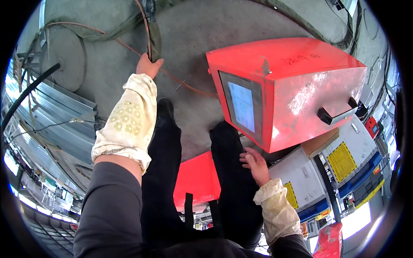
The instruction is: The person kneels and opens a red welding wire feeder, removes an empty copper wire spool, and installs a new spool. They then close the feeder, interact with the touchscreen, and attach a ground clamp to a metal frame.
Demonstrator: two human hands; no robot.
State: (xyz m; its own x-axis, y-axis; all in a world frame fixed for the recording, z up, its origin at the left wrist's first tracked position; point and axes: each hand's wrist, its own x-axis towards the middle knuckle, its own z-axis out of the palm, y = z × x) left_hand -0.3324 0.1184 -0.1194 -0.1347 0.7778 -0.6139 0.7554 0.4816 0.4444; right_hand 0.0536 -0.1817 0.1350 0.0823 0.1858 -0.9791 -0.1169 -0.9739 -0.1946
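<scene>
My left hand [149, 67], in a cream patterned sleeve cover, is stretched out over the floor, its fingers closed round a thin orange hose [147, 32]. A dark green cable sleeve [155, 41] runs down to the same hand, beside the hose; whether it is gripped too is partly hidden. My right hand [255, 165] hangs by my right thigh, fingers loosely bent and apart, holding nothing. Just above it stands a red machine cabinet [314, 90] with a lit screen [241, 106] and a dark handle [337, 114].
A round grey disc [64, 60] and stacked metal profiles [64, 124] are at the left. A black cable [30, 88] arcs past them. Grey-white cabinets with yellow labels [342, 161] stand right. A red panel [198, 178] shows between my legs.
</scene>
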